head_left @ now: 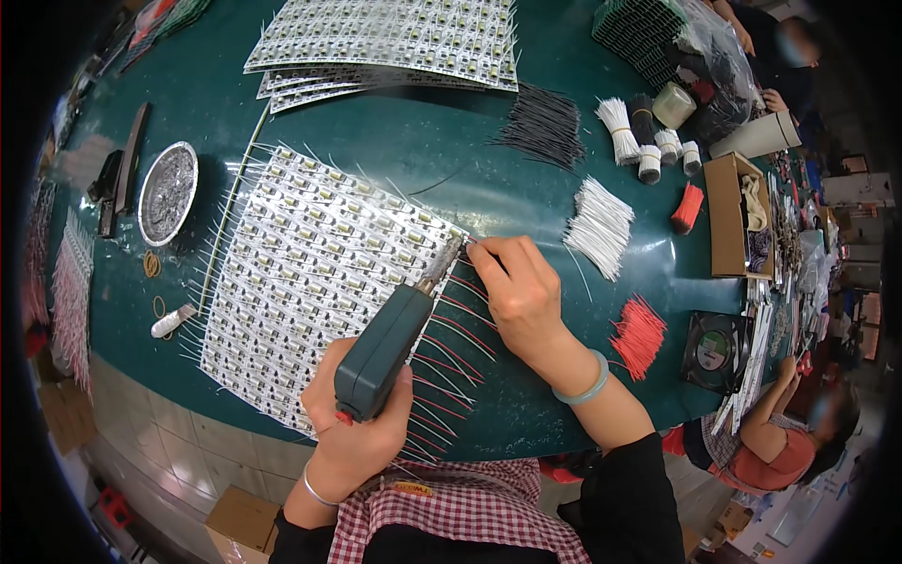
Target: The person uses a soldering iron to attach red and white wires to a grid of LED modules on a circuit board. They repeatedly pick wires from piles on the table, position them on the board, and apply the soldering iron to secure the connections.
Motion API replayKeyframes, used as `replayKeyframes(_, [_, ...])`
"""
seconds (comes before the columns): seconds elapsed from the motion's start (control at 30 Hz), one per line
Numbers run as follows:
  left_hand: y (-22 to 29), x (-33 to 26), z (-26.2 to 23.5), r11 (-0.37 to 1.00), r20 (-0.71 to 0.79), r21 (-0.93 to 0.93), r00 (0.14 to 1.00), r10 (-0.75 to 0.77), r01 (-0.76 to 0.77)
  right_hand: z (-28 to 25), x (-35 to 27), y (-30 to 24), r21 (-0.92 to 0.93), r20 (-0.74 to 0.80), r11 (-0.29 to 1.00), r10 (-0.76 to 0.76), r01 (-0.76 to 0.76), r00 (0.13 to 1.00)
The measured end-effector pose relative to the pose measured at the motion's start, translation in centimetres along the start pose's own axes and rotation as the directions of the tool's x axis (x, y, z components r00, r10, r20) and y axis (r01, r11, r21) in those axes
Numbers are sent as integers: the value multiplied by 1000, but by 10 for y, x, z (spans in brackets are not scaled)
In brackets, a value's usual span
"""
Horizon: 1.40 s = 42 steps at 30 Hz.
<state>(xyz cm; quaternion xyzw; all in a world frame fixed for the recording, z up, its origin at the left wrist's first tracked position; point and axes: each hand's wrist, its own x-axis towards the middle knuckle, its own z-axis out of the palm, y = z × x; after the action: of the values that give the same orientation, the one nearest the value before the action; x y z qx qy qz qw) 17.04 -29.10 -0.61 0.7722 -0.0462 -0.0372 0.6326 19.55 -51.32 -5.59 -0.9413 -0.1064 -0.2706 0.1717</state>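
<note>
A white panel of small circuit boards (291, 282) lies slanted on the green table. My left hand (352, 437) is closed around the handle of a dark green soldering gun (381, 348). Its metal tip rests at the panel's upper right corner. Right beside the tip, my right hand (517, 291) pinches a thin wire, mostly hidden by the fingertips. Red and white wires (446, 367) stick out along the panel's right edge, and pale wires fringe its left edge.
Stacked panels (385, 42) lie at the back. Loose black wires (542, 124), white wires (599, 228) and red wires (639, 338) sit to the right, near a cardboard box (723, 216). A foil-like bowl (169, 195) stands left. Another person (770, 432) works at far right.
</note>
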Motion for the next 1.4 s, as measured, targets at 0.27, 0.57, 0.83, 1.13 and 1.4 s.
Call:
replayKeyframes(0.27, [0, 3, 1, 988, 31, 105, 994, 109, -112, -1, 1, 0, -8, 11, 1000, -23, 23, 1000])
replayKeyframes(0.57, [35, 9, -106, 887, -530, 367, 720, 448, -281, 0, 2, -1, 2, 5, 1000, -16, 16, 1000])
replayKeyframes(0.83, [1, 61, -225, 850, -530, 527, 788, 313, 17, 1, 4, -1, -5, -23, 1000, -30, 30, 999])
replayKeyframes(1.13, [7, -13, -54, 971, -23, 239, 1000, 8, -2, 0, -6, 5, 4, -14, 1000, -6, 6, 1000])
replayKeyframes(1.4, [14, 9, -11, 968, 117, 201, 985, 128, -150, -2, -3, 3, 18, -21, 1000, -2, 2, 1000])
